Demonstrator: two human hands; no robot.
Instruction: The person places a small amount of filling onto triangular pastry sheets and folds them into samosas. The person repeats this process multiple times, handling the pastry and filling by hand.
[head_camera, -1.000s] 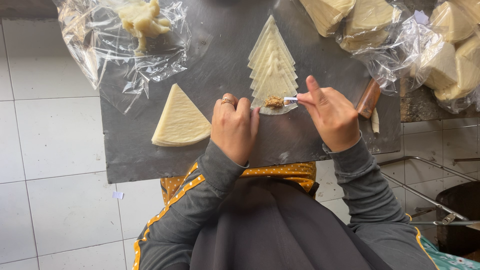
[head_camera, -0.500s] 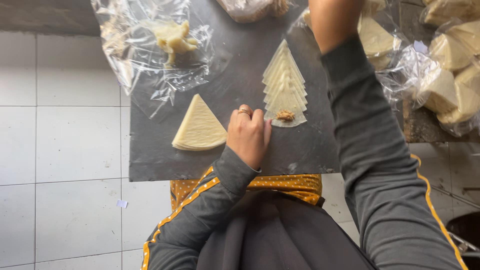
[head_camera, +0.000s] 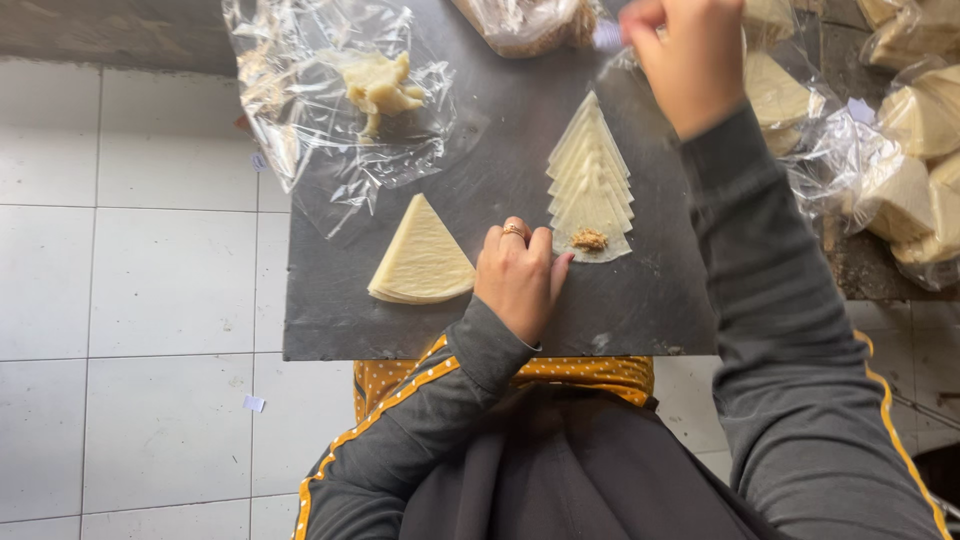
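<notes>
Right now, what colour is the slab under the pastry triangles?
Dark grey, almost black: the flat stone slab shows best in the head view, the only one.

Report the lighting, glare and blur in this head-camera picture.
Head view: soft, even daylight, with faint shadows on the dark slate board; white glare streaks on the crumpled clear plastic sheet; the raised right hand is slightly motion-blurred at the top edge; the left hand is sharp.

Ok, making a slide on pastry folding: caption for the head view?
Left hand steadies fanned wrappers bearing filling; right hand reaches away, gripping a small utensil.
</notes>
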